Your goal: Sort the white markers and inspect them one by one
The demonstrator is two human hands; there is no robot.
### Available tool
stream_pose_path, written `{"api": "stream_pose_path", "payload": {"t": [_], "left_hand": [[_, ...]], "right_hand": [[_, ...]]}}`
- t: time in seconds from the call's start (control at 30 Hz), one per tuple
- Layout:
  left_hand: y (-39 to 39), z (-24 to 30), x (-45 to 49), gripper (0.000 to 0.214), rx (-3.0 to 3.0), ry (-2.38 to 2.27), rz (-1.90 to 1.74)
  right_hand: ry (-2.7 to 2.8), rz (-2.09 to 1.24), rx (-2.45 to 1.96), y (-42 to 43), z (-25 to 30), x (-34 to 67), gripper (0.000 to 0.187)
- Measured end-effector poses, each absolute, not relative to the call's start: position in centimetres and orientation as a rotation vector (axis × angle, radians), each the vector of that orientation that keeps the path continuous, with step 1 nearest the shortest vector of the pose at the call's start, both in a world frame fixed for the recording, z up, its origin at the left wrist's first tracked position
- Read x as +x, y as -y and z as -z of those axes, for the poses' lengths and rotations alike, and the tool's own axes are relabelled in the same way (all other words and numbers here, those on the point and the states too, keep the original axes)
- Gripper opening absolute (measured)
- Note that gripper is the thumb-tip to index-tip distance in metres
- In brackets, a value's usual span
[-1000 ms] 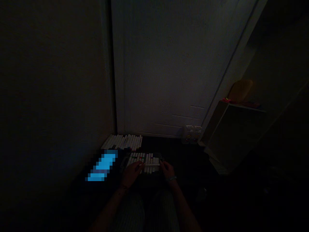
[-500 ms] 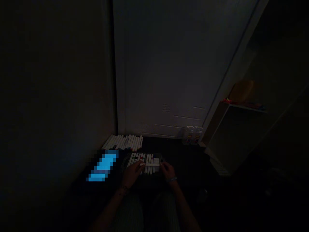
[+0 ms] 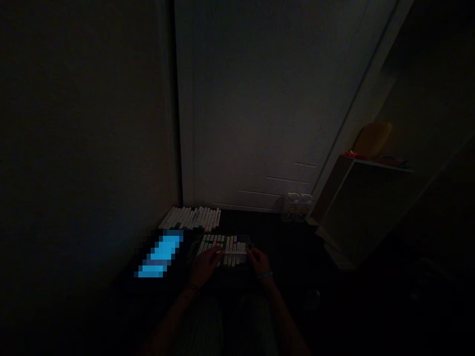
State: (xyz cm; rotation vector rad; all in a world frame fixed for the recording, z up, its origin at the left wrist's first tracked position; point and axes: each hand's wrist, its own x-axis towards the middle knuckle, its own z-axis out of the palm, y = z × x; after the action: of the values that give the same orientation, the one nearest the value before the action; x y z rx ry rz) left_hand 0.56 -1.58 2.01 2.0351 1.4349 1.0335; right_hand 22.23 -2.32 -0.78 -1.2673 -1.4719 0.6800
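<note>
A white marker (image 3: 236, 252) lies crosswise between my hands, above a case (image 3: 243, 238) with several white markers (image 3: 211, 242) lined up in it. My left hand (image 3: 205, 264) is closed on the marker's left end. At its right end, the fingertips of my right hand (image 3: 259, 261) pinch it. Some markers in the case show coloured bands, green, red and purple among them. Dim light and my hands hide the case's lower part.
Behind the case on the left, a row of white markers (image 3: 193, 217) lies on the dark table (image 3: 289, 252). A glowing blurred screen (image 3: 161, 254) is left of the case. Two clear containers (image 3: 297, 207) stand at the back right, near a shelf unit (image 3: 330, 190).
The picture has become a little darker and the view has shifted very slightly. Both hands keep their hold on the marker in nearly the same place.
</note>
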Motion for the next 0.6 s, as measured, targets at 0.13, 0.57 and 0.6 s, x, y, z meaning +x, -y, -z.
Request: {"api": "stream_pose_path", "payload": {"t": [0.13, 0.57, 0.6], "left_hand": [[1.6, -1.9, 0.5, 0.034, 2.019, -1.458, -1.064], [0.6, -1.6, 0.6, 0.033, 1.873, -1.283, -1.308], [0.5, -1.8, 0.6, 0.033, 1.862, -1.264, -1.312]], "right_hand": [[1.475, -0.72, -1.245, 2.5, 0.7, 22.2, 0.038], [1.523, -0.696, -1.194, 2.3, 1.3, 21.8, 0.03], [1.533, -0.686, -1.199, 2.3, 1.3, 21.8, 0.03]]}}
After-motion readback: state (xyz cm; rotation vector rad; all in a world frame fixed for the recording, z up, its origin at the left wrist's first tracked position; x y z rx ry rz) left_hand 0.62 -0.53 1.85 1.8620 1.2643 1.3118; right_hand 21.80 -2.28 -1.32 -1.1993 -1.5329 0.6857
